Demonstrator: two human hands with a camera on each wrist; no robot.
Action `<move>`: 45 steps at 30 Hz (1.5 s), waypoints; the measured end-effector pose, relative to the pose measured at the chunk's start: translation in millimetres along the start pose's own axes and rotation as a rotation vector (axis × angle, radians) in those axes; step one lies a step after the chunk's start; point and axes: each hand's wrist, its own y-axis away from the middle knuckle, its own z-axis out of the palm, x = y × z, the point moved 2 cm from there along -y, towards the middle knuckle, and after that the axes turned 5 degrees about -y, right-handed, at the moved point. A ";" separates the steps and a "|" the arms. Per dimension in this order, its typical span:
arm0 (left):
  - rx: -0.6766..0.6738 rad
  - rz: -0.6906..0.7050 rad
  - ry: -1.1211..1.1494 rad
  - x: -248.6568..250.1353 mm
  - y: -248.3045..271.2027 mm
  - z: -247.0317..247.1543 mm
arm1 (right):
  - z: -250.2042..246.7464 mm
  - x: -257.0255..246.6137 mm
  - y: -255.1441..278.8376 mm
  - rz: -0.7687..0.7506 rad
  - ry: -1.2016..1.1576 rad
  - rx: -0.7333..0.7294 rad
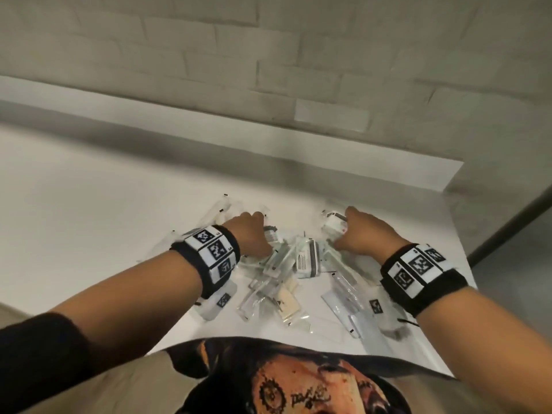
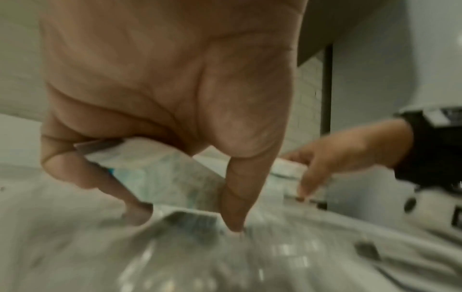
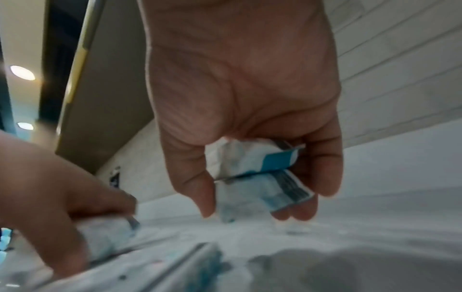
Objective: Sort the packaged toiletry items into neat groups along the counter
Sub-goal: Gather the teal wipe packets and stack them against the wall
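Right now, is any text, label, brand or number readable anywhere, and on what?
None reads clearly.
White packets in the pile: printed lines, too small.
Blue-and-white packets in the right hand: print blurred.
Wristbands: coded square markers, tiny digits unreadable.
Shirt graphic: stylised lettering, illegible.

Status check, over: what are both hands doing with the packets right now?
Left hand grips one white packet. Right hand holds two blue-and-white sachets. Mixed pile unsorted on counter. Nothing blocking.

Black wristbands with white square-code tags on both wrists — dark printed shirt.
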 end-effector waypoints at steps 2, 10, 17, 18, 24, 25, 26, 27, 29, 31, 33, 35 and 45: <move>-0.016 0.006 -0.076 4.9 -8.4 17.3 | 9.5 -17.8 5.2 0.007 -0.118 -0.079; 0.150 0.023 -0.100 2.1 -14.3 26.4 | 42.0 -56.7 10.0 -0.039 0.011 -0.090; 0.424 0.054 0.191 -21.6 14.0 -9.7 | 31.4 -44.8 12.2 0.012 0.013 0.006; 0.436 0.052 0.252 -30.8 18.4 -17.5 | 25.6 -41.7 11.0 0.026 -0.025 0.013; 0.454 -0.133 0.289 -129.9 40.9 -46.9 | -16.0 -47.1 16.5 0.086 -0.141 0.235; 0.414 -0.181 0.258 -150.5 42.0 -45.1 | -19.9 -53.1 17.4 0.087 -0.070 0.255; 0.365 -0.219 0.230 -168.5 41.8 -39.9 | -24.0 -59.3 19.1 0.084 0.035 0.266; 0.299 -0.234 0.198 -185.1 41.3 -33.1 | -26.6 -67.0 19.0 0.085 0.156 0.274; 0.144 -0.225 0.137 -205.2 39.3 -14.3 | -31.6 -76.4 17.9 0.105 0.382 0.277; 0.016 -0.198 0.073 -219.1 36.3 2.3 | -36.2 -81.9 12.2 0.165 0.536 0.284; -0.038 -0.150 0.034 -227.4 31.9 13.7 | -44.2 -84.9 9.0 0.251 0.570 0.285; -0.045 -0.099 0.046 -232.1 27.0 17.6 | -51.6 -90.4 5.8 0.328 0.496 0.294; 0.019 0.254 -0.055 -204.6 1.0 13.1 | 45.2 -257.3 -10.6 0.101 -0.771 -0.010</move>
